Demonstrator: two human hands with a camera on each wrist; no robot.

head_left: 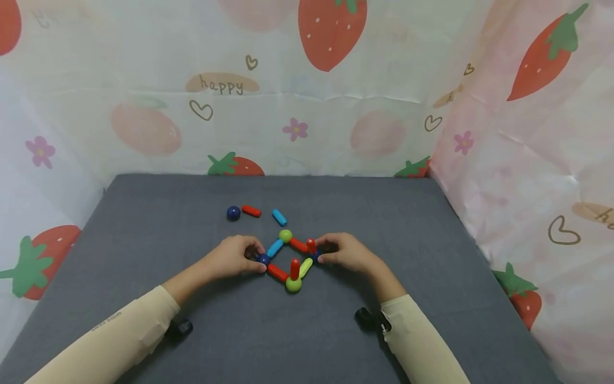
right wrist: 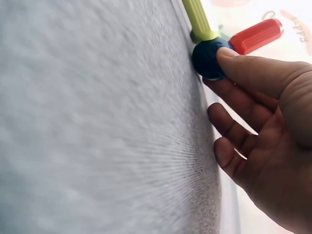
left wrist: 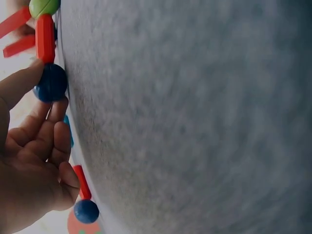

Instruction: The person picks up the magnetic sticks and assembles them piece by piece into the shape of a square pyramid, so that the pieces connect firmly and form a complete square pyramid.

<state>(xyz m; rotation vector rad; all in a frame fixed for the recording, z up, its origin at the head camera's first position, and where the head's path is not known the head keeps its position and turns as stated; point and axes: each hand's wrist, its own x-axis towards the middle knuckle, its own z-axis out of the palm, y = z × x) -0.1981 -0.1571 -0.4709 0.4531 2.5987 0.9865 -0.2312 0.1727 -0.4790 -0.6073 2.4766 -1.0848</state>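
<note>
A four-sided frame of balls and short rods lies on the grey cloth. My left hand (head_left: pixel 238 255) pinches its left dark blue ball (left wrist: pixel 51 84) between thumb and fingers. On the opposite corner, the thumb and fingers of my right hand (head_left: pixel 346 250) pinch another dark blue ball (right wrist: pixel 208 58). Green balls form the far corner (head_left: pixel 285 236) and near corner (head_left: pixel 293 285). A light blue rod (head_left: pixel 275 248), two red rods (head_left: pixel 277 273) and a yellow-green rod (head_left: pixel 305 268) join the corners. Red rods stand upright on the near green ball (head_left: pixel 295 268) and the right blue ball (right wrist: pixel 257 36).
Beyond the frame lie a loose dark blue ball (head_left: pixel 233 213), a red rod (head_left: pixel 251 211) and a light blue rod (head_left: pixel 279 217). The grey tabletop (head_left: pixel 268 341) meets strawberry-print sheets (head_left: pixel 326 144) at the back and sides.
</note>
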